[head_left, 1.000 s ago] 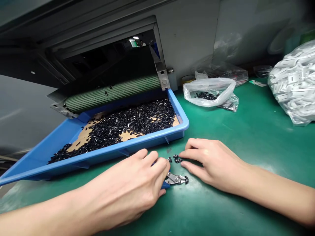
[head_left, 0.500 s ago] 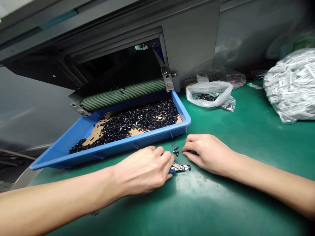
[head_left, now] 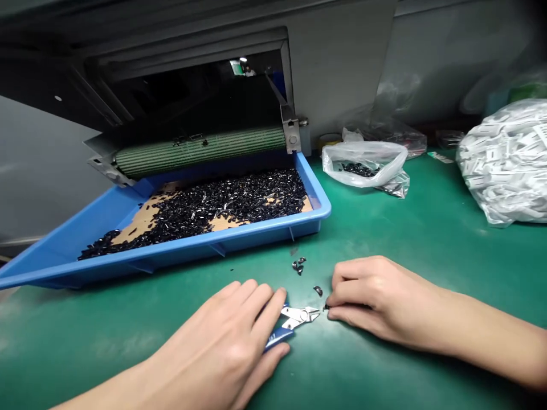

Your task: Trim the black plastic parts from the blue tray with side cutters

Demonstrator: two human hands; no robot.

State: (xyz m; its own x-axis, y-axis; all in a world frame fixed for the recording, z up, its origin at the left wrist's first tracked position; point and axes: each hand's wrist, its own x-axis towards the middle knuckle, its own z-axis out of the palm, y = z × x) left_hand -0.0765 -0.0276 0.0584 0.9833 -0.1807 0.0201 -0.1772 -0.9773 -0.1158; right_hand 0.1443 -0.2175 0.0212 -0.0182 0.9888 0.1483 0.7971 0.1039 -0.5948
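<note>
My left hand (head_left: 233,336) grips the blue handles of small side cutters (head_left: 294,319), whose steel jaws stand apart and point right. My right hand (head_left: 370,299) rests on the green mat with its fingers pinched on a tiny black part (head_left: 326,308) held at the jaws' tip. A few loose black bits (head_left: 298,265) lie on the mat just beyond, and one more (head_left: 318,290) lies between them and my fingers.
A tilted blue tray (head_left: 256,230) full of small black parts sits under a machine's green conveyor belt (head_left: 200,149). An open clear bag with black parts (head_left: 363,162) lies behind. A big bag of white parts (head_left: 508,162) stands at the right.
Both hands drew back toward me, away from the tray. The cutters' jaws now stand apart, and my right fingers moved from the loose bits to the jaws' tip.
</note>
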